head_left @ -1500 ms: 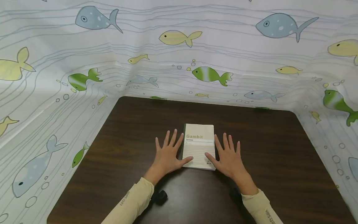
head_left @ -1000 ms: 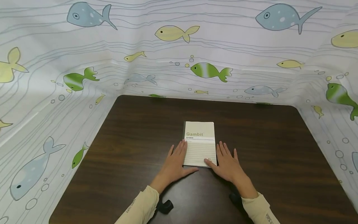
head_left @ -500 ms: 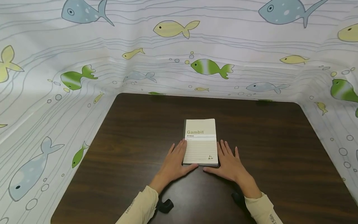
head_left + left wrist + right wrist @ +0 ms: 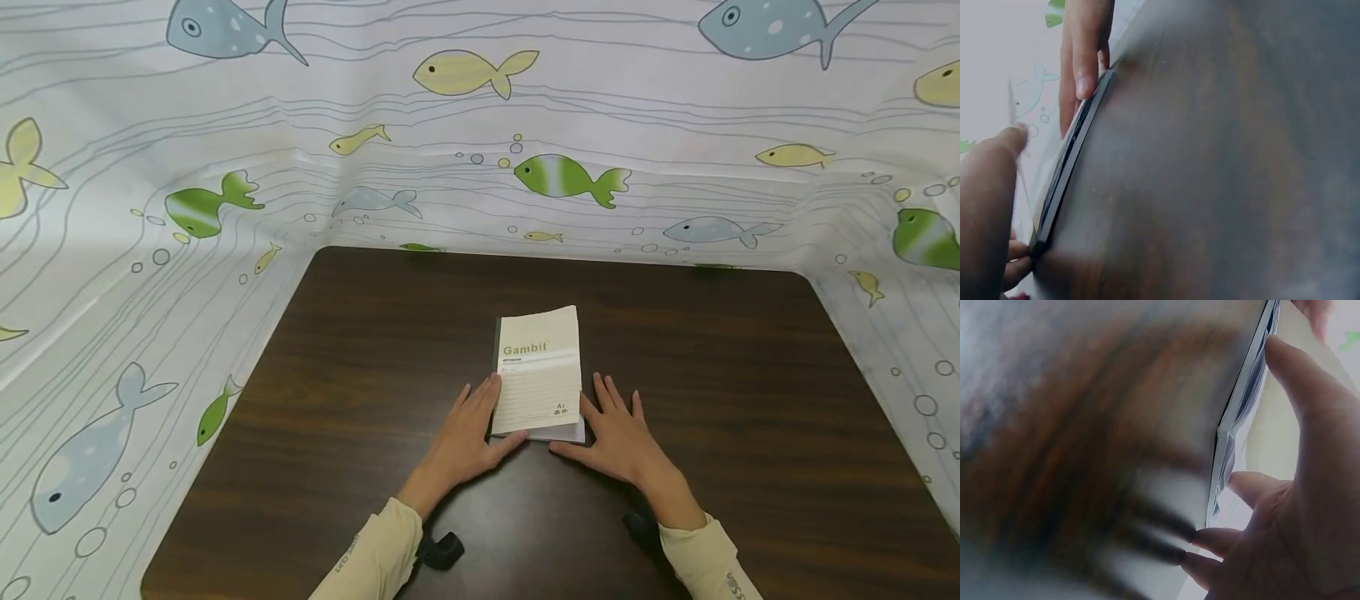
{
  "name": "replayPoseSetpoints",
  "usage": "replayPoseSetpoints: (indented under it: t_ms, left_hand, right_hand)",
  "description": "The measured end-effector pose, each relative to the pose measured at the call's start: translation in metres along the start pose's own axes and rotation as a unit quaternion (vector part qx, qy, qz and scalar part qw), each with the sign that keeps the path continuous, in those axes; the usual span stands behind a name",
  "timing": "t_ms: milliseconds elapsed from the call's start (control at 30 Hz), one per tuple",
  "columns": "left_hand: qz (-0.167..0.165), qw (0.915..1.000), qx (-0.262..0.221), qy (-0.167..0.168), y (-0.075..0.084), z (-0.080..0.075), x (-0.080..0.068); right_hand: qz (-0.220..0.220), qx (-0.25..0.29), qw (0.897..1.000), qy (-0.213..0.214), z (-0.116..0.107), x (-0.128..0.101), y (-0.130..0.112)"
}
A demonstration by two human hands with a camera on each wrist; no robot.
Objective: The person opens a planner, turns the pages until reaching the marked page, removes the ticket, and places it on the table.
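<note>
Head camera looks down on a dark wooden table (image 4: pixel 337 400), and right in the middle lies the notebook (image 4: pixel 540 375), cream cover, "Gambit" printed across it. The left hand (image 4: pixel 468 433) sits flat against the spine side, fingers straight and relaxed, thumb tucked along the near edge. The right hand (image 4: pixel 618 433) flanks the open side, and here's the action: the front cover is lifted at that edge, riding above the white pages, which show at the near right corner. From the right wrist view the fingers (image 4: pixel 1297 381) are loosely bent at the page edges, with the cover (image 4: pixel 1279 437) parted from the block of sheets; I judge they're prising it up, not clamping it.

Progress, as I read it: opening has only just begun. The cover is raised a crack, not turned over, and no inside page is laid out yet, so nearly all of the turn is left.

Containers? None in sight, only the fish-patterned cloth (image 4: pixel 480 125) walling in the table.
</note>
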State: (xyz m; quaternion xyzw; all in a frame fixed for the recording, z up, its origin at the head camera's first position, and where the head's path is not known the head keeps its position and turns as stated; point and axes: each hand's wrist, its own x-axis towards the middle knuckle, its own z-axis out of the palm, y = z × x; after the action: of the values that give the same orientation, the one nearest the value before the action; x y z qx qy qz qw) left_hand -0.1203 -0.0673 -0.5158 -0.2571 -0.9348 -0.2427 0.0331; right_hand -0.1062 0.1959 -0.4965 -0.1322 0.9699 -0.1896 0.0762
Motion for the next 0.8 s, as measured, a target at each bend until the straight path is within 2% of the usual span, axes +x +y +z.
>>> replayPoseSetpoints:
  t_ms: [133,267,333,400,500,567,633,700,767,800]
  left_hand:
    - [0.012,0.9994,-0.016,0.03,0.002,-0.002,-0.004]
    - [0.008,0.9918,-0.074,0.104,0.006,-0.005,-0.008]
    - [-0.008,0.981,-0.107,0.161,0.007,-0.007,-0.008]
    - [-0.024,0.967,-0.12,0.224,0.005,-0.01,-0.007]
    - [-0.065,0.9462,-0.093,0.303,0.0,-0.017,-0.006]
    - [-0.097,0.9362,-0.051,0.334,-0.006,-0.021,-0.006]
    - [-0.13,0.9291,-0.004,0.346,-0.012,-0.026,-0.007]
    - [-0.151,0.9281,0.046,0.337,-0.017,-0.03,-0.007]
    - [-0.15,0.9373,0.101,0.298,-0.022,-0.032,-0.007]
    - [-0.132,0.9453,0.121,0.273,-0.023,-0.032,-0.006]
  right_hand:
    - [-0.005,-0.007,1.0,-0.001,-0.001,-0.001,0.0]
    - [-0.01,-0.009,1.0,-0.003,-0.002,-0.002,0.0]
    - [-0.011,-0.009,1.0,-0.002,-0.002,-0.001,0.001]
    - [-0.011,-0.007,1.0,0.0,-0.002,-0.001,0.001]
    - [-0.011,-0.003,1.0,0.001,-0.004,-0.001,0.001]
    - [-0.012,-0.001,1.0,-0.001,-0.005,-0.001,0.001]
    - [-0.013,0.001,1.0,-0.003,-0.006,-0.001,0.0]
    - [-0.015,0.003,1.0,-0.003,-0.006,-0.001,0.001]
    - [-0.016,0.004,1.0,-0.003,-0.005,-0.001,0.001]
    - [-0.017,0.006,1.0,-0.003,-0.005,-0.002,0.002]
